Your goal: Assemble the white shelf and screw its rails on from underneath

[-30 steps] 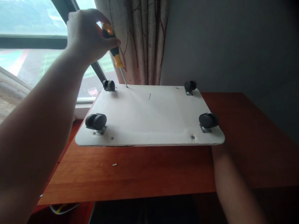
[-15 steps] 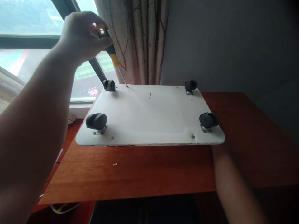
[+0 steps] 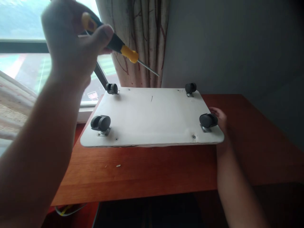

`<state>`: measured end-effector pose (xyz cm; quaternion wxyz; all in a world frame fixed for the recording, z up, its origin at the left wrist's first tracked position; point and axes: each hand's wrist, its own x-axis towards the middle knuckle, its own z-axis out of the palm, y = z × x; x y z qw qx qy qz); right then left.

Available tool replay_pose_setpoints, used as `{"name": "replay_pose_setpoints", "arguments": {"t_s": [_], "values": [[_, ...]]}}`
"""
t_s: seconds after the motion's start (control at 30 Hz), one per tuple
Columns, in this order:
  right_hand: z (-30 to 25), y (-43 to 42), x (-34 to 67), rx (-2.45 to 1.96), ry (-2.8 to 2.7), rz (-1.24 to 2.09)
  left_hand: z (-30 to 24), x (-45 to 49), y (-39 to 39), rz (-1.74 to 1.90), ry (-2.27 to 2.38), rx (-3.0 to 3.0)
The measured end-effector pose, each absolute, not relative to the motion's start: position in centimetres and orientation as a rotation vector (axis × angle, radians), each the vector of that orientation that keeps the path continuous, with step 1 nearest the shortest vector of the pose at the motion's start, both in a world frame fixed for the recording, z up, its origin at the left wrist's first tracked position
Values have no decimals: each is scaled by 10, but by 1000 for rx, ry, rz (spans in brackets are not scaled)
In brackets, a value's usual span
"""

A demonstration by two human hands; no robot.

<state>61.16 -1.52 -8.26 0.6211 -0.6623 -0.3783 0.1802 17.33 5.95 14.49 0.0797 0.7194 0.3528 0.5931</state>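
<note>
My left hand (image 3: 78,41) is closed round a screwdriver (image 3: 116,42) with a black and yellow handle. Its thin metal shaft slants down to the right, the tip in the air above the far edge of a white board (image 3: 147,117). The board has rounded corners and bears black casters at its corners, among them the near left caster (image 3: 101,123) and near right caster (image 3: 208,121). Beside the board's right edge, my right hand (image 3: 220,118) bends its fingers against the edge, partly hidden by the near right caster. Screw heads (image 3: 194,136) show in the board.
The board is above a reddish-brown wooden table (image 3: 142,171); a small pale scrap (image 3: 118,165) lies near the table's front. Behind stand a patterned curtain (image 3: 142,41), a window at the left and a grey wall (image 3: 225,47). Cables (image 3: 68,210) hang below the table's front left.
The screwdriver has lifted off the board's far left part, its tip swinging up and right. My right hand, hidden under the board before, now shows at its right edge.
</note>
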Motion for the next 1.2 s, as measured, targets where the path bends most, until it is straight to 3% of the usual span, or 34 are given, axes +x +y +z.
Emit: {"name": "replay_pose_setpoints", "arguments": {"t_s": [0.33, 0.53, 0.7, 0.87, 1.03, 1.2], "values": [[-11, -133, 576, -1125, -664, 257, 79, 184, -40, 1885, 1005, 1620], [-6, -197, 484, -1152, -1179, 954, 44, 234, -127, 1774, 975, 1274], [-13, -205, 440, -1021, -1090, 1278, 16, 275, -180, 1561, 862, 1238], [-13, -205, 431, -1072, -1040, 1207, 3, 283, -191, 1467, 873, 1276], [-4, -204, 455, -985, -1004, 1145, 14, 251, -179, 1195, 819, 1736], [28, -204, 510, -941, -700, 963, 39, 186, -161, 1483, 1079, 1883]]}}
